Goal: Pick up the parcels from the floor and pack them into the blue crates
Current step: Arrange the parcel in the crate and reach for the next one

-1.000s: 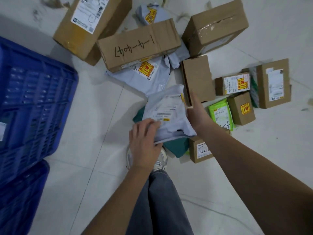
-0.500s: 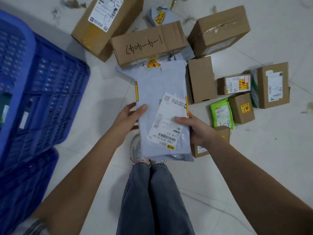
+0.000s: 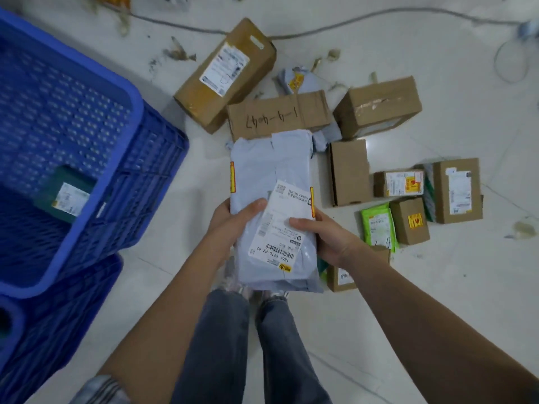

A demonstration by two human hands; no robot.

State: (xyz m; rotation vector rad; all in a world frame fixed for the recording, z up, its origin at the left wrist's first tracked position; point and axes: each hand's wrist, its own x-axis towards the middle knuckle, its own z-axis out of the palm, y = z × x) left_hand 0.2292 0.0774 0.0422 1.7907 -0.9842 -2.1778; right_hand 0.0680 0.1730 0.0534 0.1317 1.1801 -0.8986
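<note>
Half a second earlier the left hand [image 3: 233, 225] had only touched the mailer [image 3: 271, 211] with straight fingers along its left edge. Now its thumb lay over the front and the hand gripped that edge, so both hands carried the load. The right hand [image 3: 326, 237] gripped the right edge, thumb across the white label [image 3: 280, 223], fingers hidden behind. A second before, the bag had been bunched low among the parcels; now it hung flat and lifted off the floor [image 3: 437, 301], held in front of the person above their shoes, well apart from the boxes [image 3: 280, 116] beyond it. The view had also tilted up, showing more of the crate [image 3: 137, 109] at the left.

For the task, I judged the pick finished and the carry about to begin: the mailer was secured in two hands and needed to swing left over the crate's rim. One dark green parcel [image 3: 70, 193] already lay inside that crate, so packing was barely started, with many boxes left on the floor.

The mailer's long axis ran away from the person, near end at the shoes, far end towards the boxes. Its label faced up with the barcode at the near end. A seam ran lengthwise on the far half, though whether that end was the sealed flap I could not tell.
</note>
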